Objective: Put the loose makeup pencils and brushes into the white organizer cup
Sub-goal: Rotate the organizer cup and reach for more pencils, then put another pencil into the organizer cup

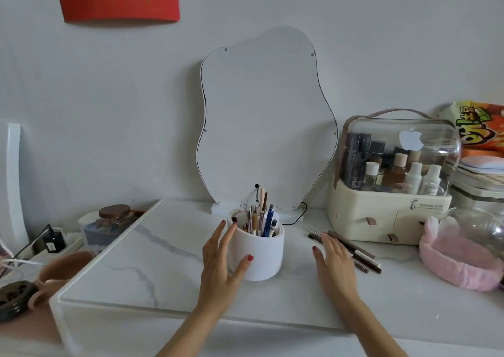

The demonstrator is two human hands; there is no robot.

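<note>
We are bracing the white organizer cup (pixel 256 253), mid-table, with our left hand (pixel 222 264), fingers spread against its side. Right hand (pixel 334 264) is hovering open, empty, over the loose pencils (pixel 354 250) lying right of it. Gather several together, tips aligned.

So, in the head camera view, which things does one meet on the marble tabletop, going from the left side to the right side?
Left hand → white organizer cup → right hand → loose makeup pencils → cream cosmetics case → pink headband.
</note>
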